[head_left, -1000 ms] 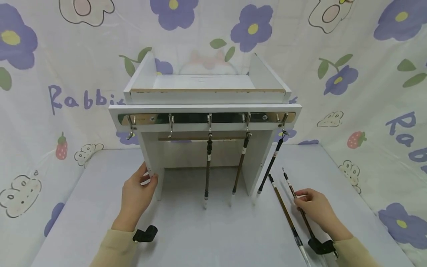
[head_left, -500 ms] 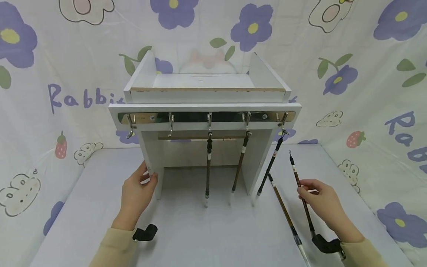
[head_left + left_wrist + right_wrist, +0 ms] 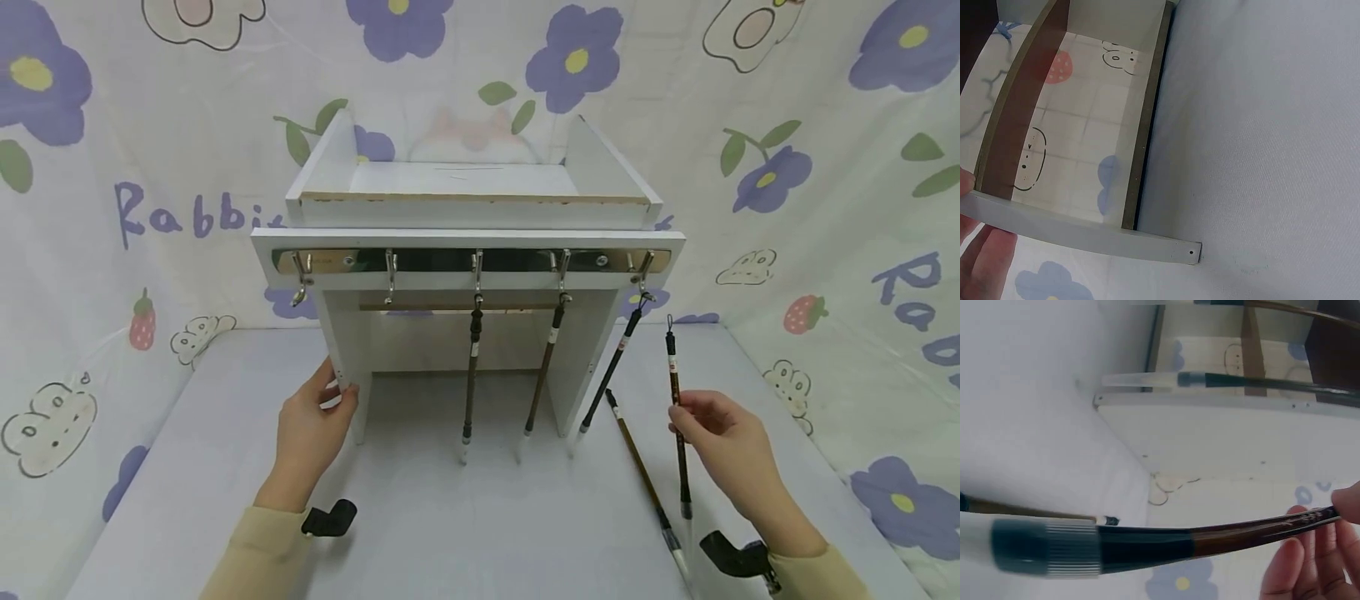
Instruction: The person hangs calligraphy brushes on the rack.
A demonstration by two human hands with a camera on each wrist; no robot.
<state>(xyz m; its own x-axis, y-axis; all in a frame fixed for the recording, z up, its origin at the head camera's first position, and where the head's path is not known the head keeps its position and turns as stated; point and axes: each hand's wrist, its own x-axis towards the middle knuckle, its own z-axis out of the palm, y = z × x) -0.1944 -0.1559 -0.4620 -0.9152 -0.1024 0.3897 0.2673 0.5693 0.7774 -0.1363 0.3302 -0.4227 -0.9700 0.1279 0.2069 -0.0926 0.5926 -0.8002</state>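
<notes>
My right hand (image 3: 723, 442) pinches a brown-handled calligraphy brush (image 3: 679, 450) between thumb and fingers. The brush stands nearly upright, hanging loop at the top and capped tip down. In the right wrist view its dark ferrule and clear cap (image 3: 1047, 547) point away from the hand. My left hand (image 3: 315, 433) grips the left side panel (image 3: 1085, 231) of a white rack (image 3: 468, 237). From the rack's hooks hang three brushes: one at the middle hook (image 3: 472, 375), another to its right (image 3: 543, 367), and a tilted one (image 3: 611, 367) at the far right hook.
A further capped brush (image 3: 641, 471) lies on the white table (image 3: 465, 533), left of my right hand. Two hooks at the left, the outermost (image 3: 301, 279) and its neighbour (image 3: 391, 277), carry nothing. A patterned curtain (image 3: 825, 167) surrounds the table.
My right hand has raised the brush off the table and turned it from slanted to nearly upright. The left hand stays on the side panel.
</notes>
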